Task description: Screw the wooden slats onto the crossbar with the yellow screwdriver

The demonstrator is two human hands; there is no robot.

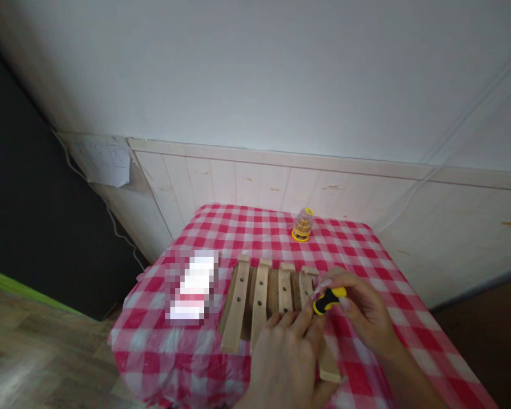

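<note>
A slatted wooden frame [259, 301] of pale planks with drilled holes lies on a red-and-white checked tablecloth [153, 318]. My right hand [361, 309] is shut on a stubby screwdriver with a yellow and black handle [329, 300], its tip hidden by my fingers and close to the rightmost slat. My left hand [285, 358] presses its fingers on the near part of the frame, hiding the slats' lower ends. Behind the frame stands a yellow-based clear bit holder [302, 225], apart from both hands.
A pixelated white and red packet [191, 287] lies left of the frame. Behind the table rises a pale wood-panelled wall [255, 182], with a sheet of paper [102, 162] and a thin white cable at the left. A wooden floor [34, 352] lies below the table's left edge.
</note>
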